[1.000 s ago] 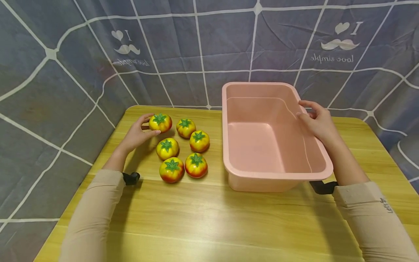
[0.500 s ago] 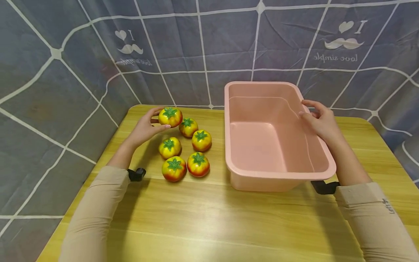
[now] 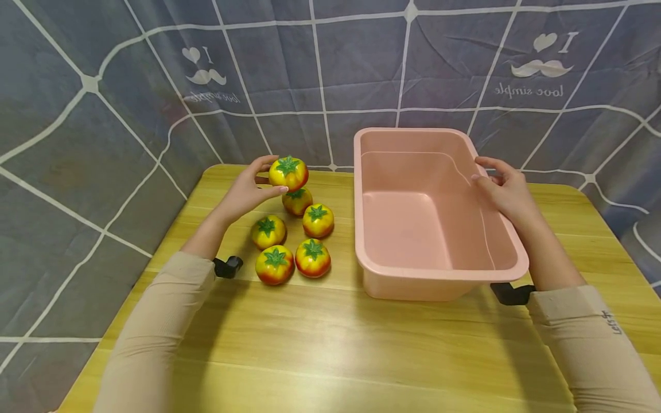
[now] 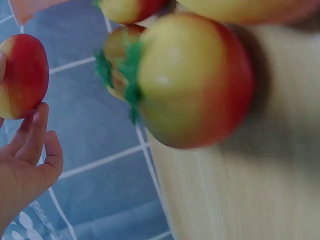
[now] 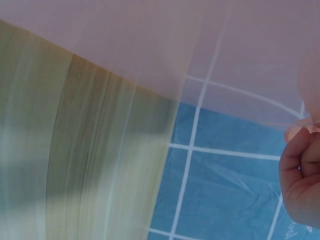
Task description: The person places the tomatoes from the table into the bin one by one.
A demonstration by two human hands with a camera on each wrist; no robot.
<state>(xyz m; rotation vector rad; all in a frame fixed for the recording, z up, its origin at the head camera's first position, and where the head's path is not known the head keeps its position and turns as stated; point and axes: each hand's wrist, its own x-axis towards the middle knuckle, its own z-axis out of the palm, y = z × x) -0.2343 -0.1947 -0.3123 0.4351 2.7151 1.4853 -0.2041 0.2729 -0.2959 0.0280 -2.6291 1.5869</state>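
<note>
My left hand [image 3: 248, 192] holds an artificial tomato [image 3: 289, 174], yellow and red with a green leafy top, between thumb and fingers. It is raised over the far end of a group of similar tomatoes [image 3: 275, 265] on the table. In the left wrist view the held tomato [image 4: 30, 75] shows at the left edge, with a table tomato [image 4: 195, 85] close to the camera. My right hand [image 3: 508, 192] grips the right rim of a pink plastic basin [image 3: 403, 229], thumb inside. Nothing lies in the basin. In the right wrist view the fingers [image 5: 295, 155] are partly cut off.
A light wooden table [image 3: 310, 344] carries everything. Behind it and to the left hangs a grey-blue curtain [image 3: 361, 69] with white lines. A strip of bare table separates the tomatoes from the basin. Black wrist mounts [image 3: 228, 267] stick out at both cuffs.
My left hand has lifted the tomato and carried it to the right and upward, over the far tomato of the group. The right hand keeps its grip on the basin, which stays put.
</note>
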